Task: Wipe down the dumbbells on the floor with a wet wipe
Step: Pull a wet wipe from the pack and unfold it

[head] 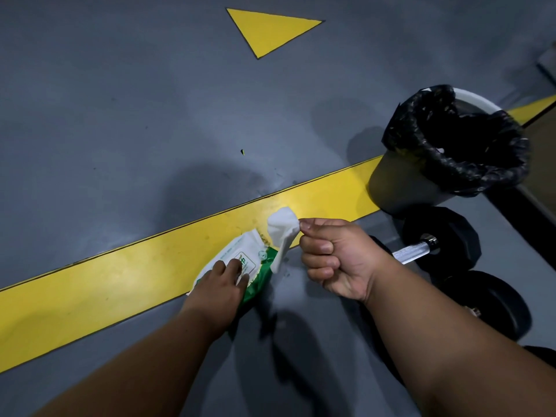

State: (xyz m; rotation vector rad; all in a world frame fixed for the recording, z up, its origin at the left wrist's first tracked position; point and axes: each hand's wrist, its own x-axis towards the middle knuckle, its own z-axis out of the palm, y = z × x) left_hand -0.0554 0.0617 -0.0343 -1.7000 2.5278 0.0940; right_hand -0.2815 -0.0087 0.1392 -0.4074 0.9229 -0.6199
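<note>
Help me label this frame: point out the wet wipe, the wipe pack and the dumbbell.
wet wipe (282, 228): head view, upper bunched part.
wipe pack (240, 254): head view, white top face.
dumbbell (413, 251): head view, metal handle.

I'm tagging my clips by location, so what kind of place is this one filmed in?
Probably a gym or training floor. A black dumbbell with a knurled steel handle lies on grey floor painted with a yellow stripe and triangle, beside a lined bin.
</note>
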